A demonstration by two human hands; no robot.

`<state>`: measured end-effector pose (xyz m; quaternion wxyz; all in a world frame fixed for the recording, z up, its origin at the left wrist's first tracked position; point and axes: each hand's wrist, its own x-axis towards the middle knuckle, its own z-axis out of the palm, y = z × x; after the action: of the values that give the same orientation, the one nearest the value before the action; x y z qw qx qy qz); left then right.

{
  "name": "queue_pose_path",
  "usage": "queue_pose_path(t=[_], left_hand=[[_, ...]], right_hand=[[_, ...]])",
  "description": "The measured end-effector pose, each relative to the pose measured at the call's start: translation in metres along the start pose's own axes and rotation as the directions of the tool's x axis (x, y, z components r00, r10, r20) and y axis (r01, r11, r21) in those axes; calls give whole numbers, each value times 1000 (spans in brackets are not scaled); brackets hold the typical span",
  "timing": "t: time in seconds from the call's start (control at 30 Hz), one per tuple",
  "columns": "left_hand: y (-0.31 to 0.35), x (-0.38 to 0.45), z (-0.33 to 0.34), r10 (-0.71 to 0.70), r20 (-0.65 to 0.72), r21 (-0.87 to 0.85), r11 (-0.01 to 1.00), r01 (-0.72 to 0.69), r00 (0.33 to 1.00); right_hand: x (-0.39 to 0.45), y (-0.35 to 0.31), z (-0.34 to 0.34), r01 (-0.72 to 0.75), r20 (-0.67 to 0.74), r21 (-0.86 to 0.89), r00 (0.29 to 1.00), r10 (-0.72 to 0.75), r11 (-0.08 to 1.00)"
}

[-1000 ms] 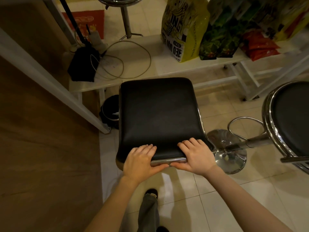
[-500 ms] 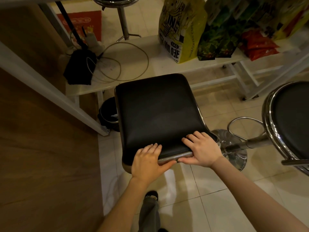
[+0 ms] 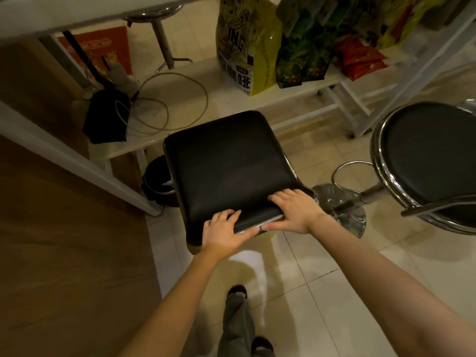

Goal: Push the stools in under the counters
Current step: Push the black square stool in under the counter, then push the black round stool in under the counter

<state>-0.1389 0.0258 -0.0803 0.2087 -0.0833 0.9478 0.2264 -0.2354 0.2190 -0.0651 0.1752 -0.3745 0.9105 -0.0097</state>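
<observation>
A square black padded stool (image 3: 231,166) stands in front of me, its far edge close to a low white shelf (image 3: 195,104) under the counter. My left hand (image 3: 224,231) grips the stool's near chrome edge, fingers on the seat. My right hand (image 3: 296,210) holds the same edge at the near right corner. A second stool with a round black seat and chrome rim (image 3: 432,161) stands to the right, its chrome base (image 3: 340,210) on the tiled floor. A third stool's chrome post (image 3: 162,45) shows beyond the shelf.
A wooden counter (image 3: 51,240) fills the left side, with a white frame bar (image 3: 64,155). On the shelf lie a black pouch (image 3: 108,117), a looped cable (image 3: 175,101), and yellow (image 3: 244,42), green and red bags. A small black bin (image 3: 157,179) sits by the stool.
The square stool has turned slightly counter-clockwise and slid forward toward the shelf. Both hands stayed on its near edge, the right one further ahead than the left.
</observation>
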Motion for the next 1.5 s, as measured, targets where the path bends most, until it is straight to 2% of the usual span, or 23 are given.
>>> queue_pose_path(t=[0.07, 0.17, 0.23, 0.3, 0.43, 0.63, 0.77, 0.93, 1.07, 1.3, 1.5], left_hand=[[8, 2, -16, 11, 69, -82, 997, -5, 998], [33, 6, -41, 150, 7, -118, 982, -148, 989], [62, 11, -58, 263, -39, -126, 956, -266, 964], [97, 14, -73, 367, -61, -118, 921, -372, 928], [177, 15, -91, 558, -68, -112, 819, -562, 827], [285, 4, -94, 737, -133, -142, 647, -749, 662], [351, -10, -87, 796, -155, -198, 555, -808, 585], [428, -25, -73, 825, -163, -212, 506, -836, 541], [477, -30, -58, 839, -124, -189, 504, -843, 530], [536, -26, -36, 803, 14, 0, 595, -803, 595], [562, -9, -32, 743, 192, 63, 642, -764, 641]], right_hand=[[-8, -4, -9, -99, -1, 126, 995, 100, 987], [-26, -7, -29, -189, -84, 333, 970, 229, 924], [-46, 0, -49, -225, -151, 501, 928, 341, 836], [-72, 11, -71, -239, -232, 592, 864, 447, 770], [-128, 39, -113, -240, -439, 579, 714, 546, 779], [-213, 84, -157, -279, -644, 490, 522, 558, 826], [-272, 119, -175, -333, -713, 455, 419, 562, 826], [-343, 180, -182, -370, -706, 488, 366, 606, 791], [-391, 229, -178, -402, -666, 501, 387, 638, 767], [-423, 294, -167, -458, -586, 351, 573, 573, 817], [-411, 341, -160, -467, -555, 220, 662, 504, 856]])
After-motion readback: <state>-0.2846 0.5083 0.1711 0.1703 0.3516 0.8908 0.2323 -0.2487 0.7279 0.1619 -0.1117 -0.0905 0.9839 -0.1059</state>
